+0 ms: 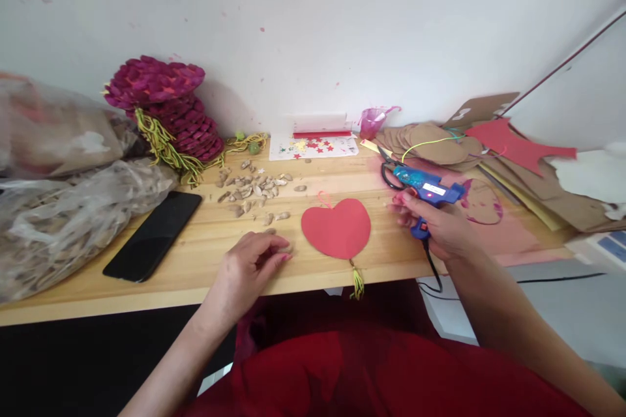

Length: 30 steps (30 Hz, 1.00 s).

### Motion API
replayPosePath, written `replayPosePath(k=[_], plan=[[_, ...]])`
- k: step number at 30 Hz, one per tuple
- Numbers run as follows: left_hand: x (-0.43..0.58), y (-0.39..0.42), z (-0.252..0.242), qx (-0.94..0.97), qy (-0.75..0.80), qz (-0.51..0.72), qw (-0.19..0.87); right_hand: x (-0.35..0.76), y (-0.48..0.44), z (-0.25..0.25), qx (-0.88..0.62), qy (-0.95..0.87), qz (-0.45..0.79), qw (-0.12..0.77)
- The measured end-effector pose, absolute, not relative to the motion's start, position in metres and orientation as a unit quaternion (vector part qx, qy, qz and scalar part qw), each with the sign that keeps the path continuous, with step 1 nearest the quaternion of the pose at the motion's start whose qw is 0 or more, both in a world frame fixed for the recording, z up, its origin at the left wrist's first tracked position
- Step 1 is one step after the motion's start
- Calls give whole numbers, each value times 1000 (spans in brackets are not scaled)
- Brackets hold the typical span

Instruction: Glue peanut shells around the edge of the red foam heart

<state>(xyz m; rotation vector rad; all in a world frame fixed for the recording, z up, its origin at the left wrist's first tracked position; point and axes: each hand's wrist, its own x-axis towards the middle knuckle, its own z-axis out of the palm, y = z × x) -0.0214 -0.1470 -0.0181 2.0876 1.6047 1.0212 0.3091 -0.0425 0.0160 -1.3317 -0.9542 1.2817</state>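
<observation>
My right hand (pixel 437 227) is closed around the handle of a blue glue gun (pixel 423 186), whose nozzle points left toward black-handled scissors (pixel 390 172). A red heart-shaped paper fan (pixel 336 228) with a yellow tassel lies flat on the wooden table (pixel 205 247) between my hands. My left hand (pixel 254 264) rests on the table left of the fan, fingers curled and pinched together near a seed shell; what they hold is too small to name. Several seed shells (pixel 254 192) are scattered beyond it.
A black phone (pixel 154 234) lies at the left. Plastic bags (pixel 59 208) fill the far left. A magenta stack of fans with yellow tassels (pixel 166 114) stands against the wall. A star sticker sheet (pixel 313 145) lies at the back. Brown and red cardboard cutouts (pixel 489 150) pile at right.
</observation>
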Motion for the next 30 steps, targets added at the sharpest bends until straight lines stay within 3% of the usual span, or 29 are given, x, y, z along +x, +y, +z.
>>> replayPosePath(k=[12,30], plan=[[-24,-140,-9,669,599,420,129,288,-31,21,-469,-429,582,508],[-15,-135,-18,755,548,357,34,278,-63,-1,-502,-483,541,471]])
